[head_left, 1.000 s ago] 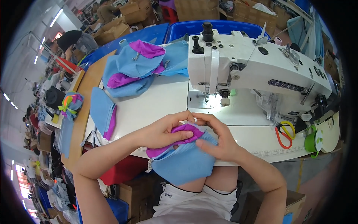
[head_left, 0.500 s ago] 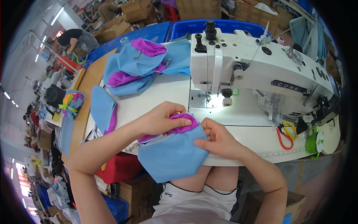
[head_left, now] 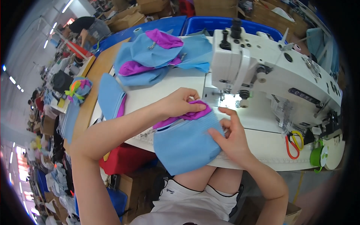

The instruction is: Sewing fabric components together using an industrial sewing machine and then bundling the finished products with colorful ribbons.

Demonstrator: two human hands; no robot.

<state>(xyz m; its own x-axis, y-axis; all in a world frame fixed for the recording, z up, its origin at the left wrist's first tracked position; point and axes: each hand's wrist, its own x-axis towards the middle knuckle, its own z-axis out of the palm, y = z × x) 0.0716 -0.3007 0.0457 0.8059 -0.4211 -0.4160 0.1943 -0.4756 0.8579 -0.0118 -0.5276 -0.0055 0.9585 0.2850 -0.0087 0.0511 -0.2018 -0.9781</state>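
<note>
- Blue fabric piece [head_left: 187,146] with magenta trim [head_left: 198,111]: centre of frame, hanging over the table's near edge.
- Left hand [head_left: 186,104]: pinching the magenta trim, thumb uppermost.
- Right hand [head_left: 233,138]: fingers parted, thumb at the blue fabric's right edge; blurred, cannot tell whether it grips.
- Scissors [head_left: 288,147]: right of frame, near the green round item [head_left: 318,155].
- Sewing machine [head_left: 270,67]: upper right, lamp lit.
- Folded blue piece [head_left: 109,95]: left of centre.
- Blue-and-magenta pile [head_left: 150,52]: upper centre-left.
- Blue bin [head_left: 195,22]: top centre.
</note>
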